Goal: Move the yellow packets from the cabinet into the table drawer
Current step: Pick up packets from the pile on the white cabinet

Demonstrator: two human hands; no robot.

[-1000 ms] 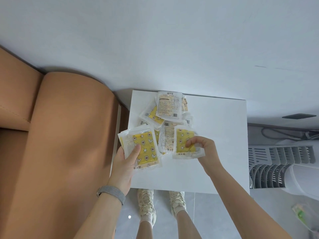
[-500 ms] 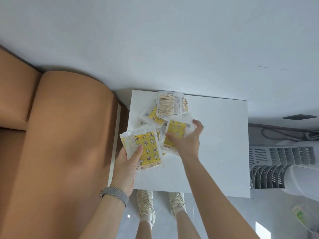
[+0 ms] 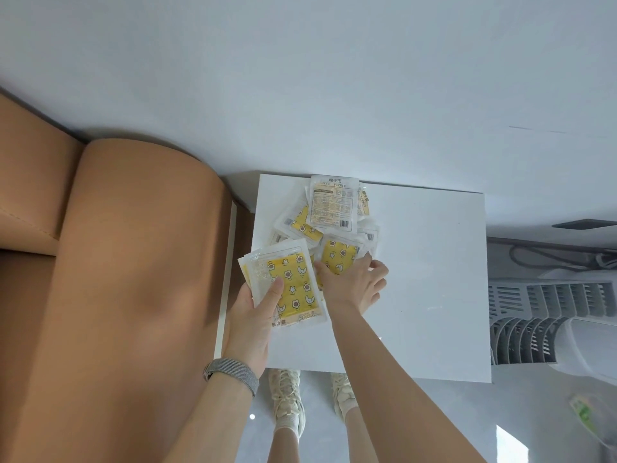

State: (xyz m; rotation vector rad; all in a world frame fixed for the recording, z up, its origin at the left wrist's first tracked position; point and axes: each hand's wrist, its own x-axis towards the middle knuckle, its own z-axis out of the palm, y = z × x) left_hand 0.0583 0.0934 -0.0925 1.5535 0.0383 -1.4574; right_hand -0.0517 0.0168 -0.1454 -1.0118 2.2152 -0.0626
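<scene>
Atop pile (image 3: 329, 225), packet (image 3: 332, 203) labelled "HAND WARMER", barcode below

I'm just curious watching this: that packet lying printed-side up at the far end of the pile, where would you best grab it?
Probably by its far edge. The white packet lies flat on top of the pile, its far end near the back of the table. That edge looks free of the other packets, so a thumb-and-finger pinch from behind or above should lift it without dragging the others.

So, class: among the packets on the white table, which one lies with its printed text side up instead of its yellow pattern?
The packet at the far edge of the pile: it shows text and a barcode, while the others show yellow patterned faces.
</scene>
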